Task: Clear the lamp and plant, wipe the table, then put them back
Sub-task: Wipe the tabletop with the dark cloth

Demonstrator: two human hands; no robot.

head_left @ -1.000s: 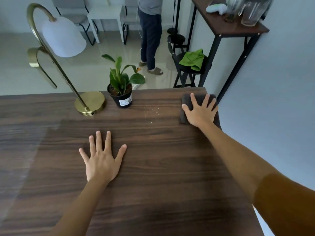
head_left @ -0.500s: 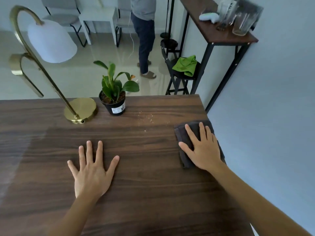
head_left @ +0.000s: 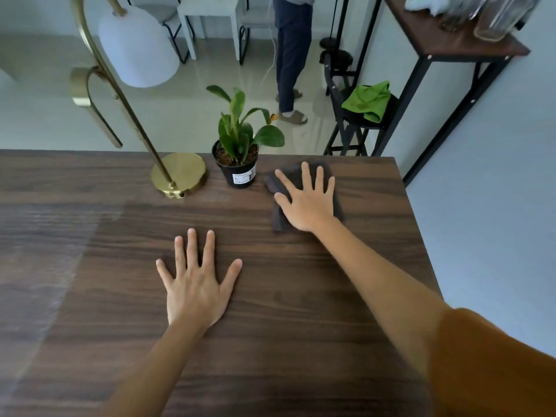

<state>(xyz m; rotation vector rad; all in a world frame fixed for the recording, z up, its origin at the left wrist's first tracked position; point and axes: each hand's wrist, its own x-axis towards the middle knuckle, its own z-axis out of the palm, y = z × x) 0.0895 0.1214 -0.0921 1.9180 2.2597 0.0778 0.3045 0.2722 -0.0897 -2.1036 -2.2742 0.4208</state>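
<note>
A brass lamp (head_left: 179, 176) with a white shade stands at the far edge of the dark wooden table (head_left: 270, 326). Right beside its base is a small green plant (head_left: 239, 164) in a black pot. My right hand (head_left: 310, 200) lies flat with spread fingers on a dark grey cloth (head_left: 278, 218), pressing it to the table just right of the pot. My left hand (head_left: 195, 284) rests palm down on the bare wood nearer to me, fingers apart, holding nothing.
The table's right edge runs close to a grey wall (head_left: 496, 221). Beyond the far edge stand a black stool with a green cloth (head_left: 368, 100), a tall side table (head_left: 451, 40) with glassware, and a person's legs (head_left: 290, 64).
My right hand has slid the cloth from the right side of the table up and left, next to the plant pot, over the spot where crumbs lay. My left hand stays flat.
</note>
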